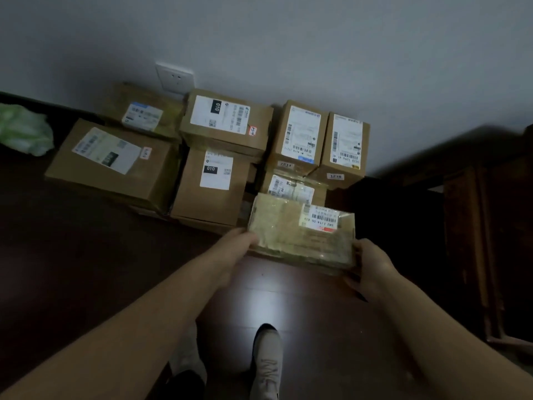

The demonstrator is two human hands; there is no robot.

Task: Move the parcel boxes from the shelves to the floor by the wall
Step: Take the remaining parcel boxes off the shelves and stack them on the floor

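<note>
I hold a flat, tape-wrapped cardboard parcel (300, 235) with a barcode label above the dark floor. My left hand (233, 249) grips its left end and my right hand (369, 269) grips its right end. Just beyond it, several labelled parcel boxes sit stacked on the floor against the grey wall: a large one (112, 166) at the left, a middle stack (225, 122), and two upright boxes (300, 137) (344, 148) at the right. A small taped box (291, 189) lies directly behind the parcel I hold.
A white wall socket (174, 79) sits above the stack. A green plastic bag (24, 131) lies at the far left. Dark wooden furniture (484, 226) stands at the right. My shoe (266, 362) is on the glossy dark floor (288, 298).
</note>
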